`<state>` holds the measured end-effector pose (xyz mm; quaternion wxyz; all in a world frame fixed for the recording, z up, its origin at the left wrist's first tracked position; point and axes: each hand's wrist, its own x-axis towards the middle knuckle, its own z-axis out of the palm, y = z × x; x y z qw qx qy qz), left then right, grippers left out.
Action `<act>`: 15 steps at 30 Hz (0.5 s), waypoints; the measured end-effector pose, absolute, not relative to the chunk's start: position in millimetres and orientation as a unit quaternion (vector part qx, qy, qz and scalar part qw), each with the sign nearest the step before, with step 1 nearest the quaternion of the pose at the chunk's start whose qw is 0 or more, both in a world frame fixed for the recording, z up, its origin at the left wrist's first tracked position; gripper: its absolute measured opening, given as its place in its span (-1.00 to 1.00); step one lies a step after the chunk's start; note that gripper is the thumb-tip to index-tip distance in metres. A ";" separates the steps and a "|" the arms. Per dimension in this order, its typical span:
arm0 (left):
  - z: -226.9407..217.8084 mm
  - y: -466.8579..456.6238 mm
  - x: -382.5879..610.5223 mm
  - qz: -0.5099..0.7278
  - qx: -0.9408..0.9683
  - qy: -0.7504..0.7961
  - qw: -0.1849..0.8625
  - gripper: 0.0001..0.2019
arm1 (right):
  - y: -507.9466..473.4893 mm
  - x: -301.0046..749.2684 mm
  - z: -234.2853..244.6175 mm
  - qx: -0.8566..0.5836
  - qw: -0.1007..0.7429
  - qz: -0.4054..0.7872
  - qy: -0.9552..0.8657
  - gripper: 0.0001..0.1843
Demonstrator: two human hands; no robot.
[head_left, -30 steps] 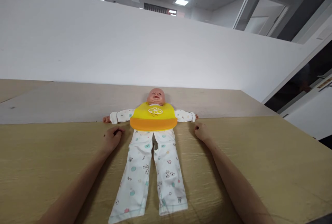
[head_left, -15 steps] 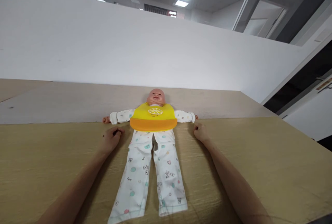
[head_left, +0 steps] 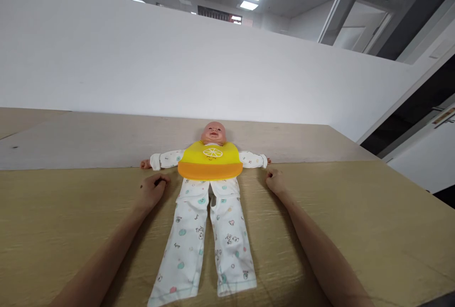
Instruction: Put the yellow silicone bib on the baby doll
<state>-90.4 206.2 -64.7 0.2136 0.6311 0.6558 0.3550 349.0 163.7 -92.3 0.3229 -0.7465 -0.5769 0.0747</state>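
A baby doll [head_left: 213, 132] lies on its back on the wooden table [head_left: 355, 212], arms spread wide. It wears a yellow and orange bib [head_left: 210, 161] with a lemon print and white patterned pyjamas [head_left: 206, 231]. My left hand [head_left: 151, 189] rests on the table just left of the doll's waist, below its left-side sleeve, fingers curled in. My right hand [head_left: 275, 181] rests on the table right of the doll, just below its other cuff, fingers also curled. Neither hand holds anything that I can see.
A paler table section [head_left: 88, 139] adjoins at the back, behind the doll's head. A white partition wall [head_left: 177, 70] rises beyond it. A dark opening and white furniture [head_left: 426, 150] lie off the table's right edge.
Almost nothing has moved. My right hand has edged slightly up toward the doll's cuff; my left hand stays in place.
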 end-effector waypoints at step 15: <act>-60.4 204.0 -87.7 0.352 0.617 0.671 0.212 -0.81 | 163.2 351.9 -97.2 -0.660 0.449 0.030 -0.601 -0.82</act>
